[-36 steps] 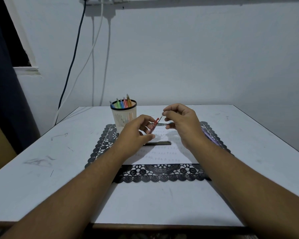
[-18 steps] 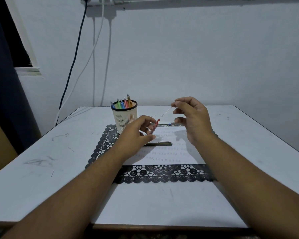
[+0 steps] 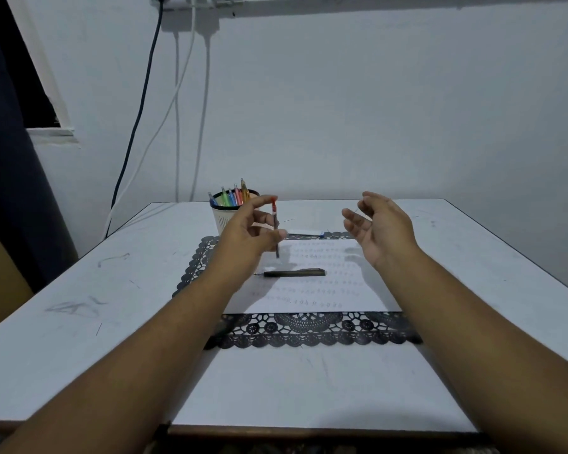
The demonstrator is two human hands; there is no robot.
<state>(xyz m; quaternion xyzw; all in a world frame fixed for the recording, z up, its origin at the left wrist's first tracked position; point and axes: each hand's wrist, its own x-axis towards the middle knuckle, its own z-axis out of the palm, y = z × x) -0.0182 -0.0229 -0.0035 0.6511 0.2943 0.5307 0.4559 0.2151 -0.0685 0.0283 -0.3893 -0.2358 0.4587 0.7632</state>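
Both forearms are cut off by the lower edge. The left hand's (image 3: 253, 231) palm faces away, so how its fingers meet behind the red-tipped pen (image 3: 275, 221) is partly hidden. A hair-thin dark line shows beside the right hand's (image 3: 382, 231) fingertips. It is too faint to name, and I cannot tell whether that hand pinches it. The marks on the paper (image 3: 325, 290) are too small to read.

The red-tipped pen is a slim, straight stick, red at the top and dark below. The mat (image 3: 309, 332) is black openwork lace with scalloped edges. The cup (image 3: 223, 219) is pale and slotted, with a dark rim, and is full of coloured pens. The table (image 3: 276, 388) is smooth, white and scuffed.

The left hand is clamped on the red-tipped pen, thumb and fingertips pinching it upright above the paper. The right hand is raised well to the right of it, its fingers loosely curled and its palm turned inward. A black pen (image 3: 294, 273) lies flat just below the left hand.
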